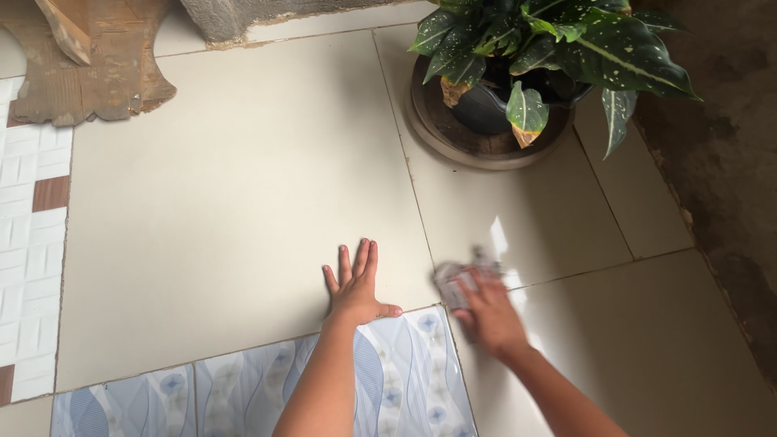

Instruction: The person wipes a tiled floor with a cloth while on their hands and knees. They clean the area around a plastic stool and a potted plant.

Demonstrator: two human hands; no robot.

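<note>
- The left hand (pixel 354 287) lies flat on the cream floor tile (pixel 235 210), palm down, fingers stretched out and slightly spread, thumb pointing to the right. It grips nothing.
- Its wrist sits right at the joint where the cream tile meets a strip of patterned tiles (pixel 267 388) with blue and white wavy, flowery shapes.
- The right hand (pixel 488 316) is pressed down on a crumpled cloth (pixel 460 279), light with reddish marks; the hand is blurred, so the exact grip is hard to tell, but the fingers seem curled over the cloth.
- The cloth lies on the floor just right of the left hand, near the corner where several tiles meet, beside the far right corner of the patterned strip.
- A bright shiny patch (pixel 500 243) shows on the tile just beyond the cloth.
- Further away, at the top right, a dark plant pot (pixel 486 113) stands on a round brown saucer (pixel 437 133), well apart from both hands. Its big green leaves (pixel 615 48) have pale speckles, and some tips are yellow-brown.
- At the top left a rough, worn wooden board (pixel 97 73) rests on the floor.
- Along the left edge runs white brick-patterned tiling (pixel 28 243) with a few brown pieces.
- At the right edge the floor gives way to a dark, rough concrete surface (pixel 720 162).
</note>
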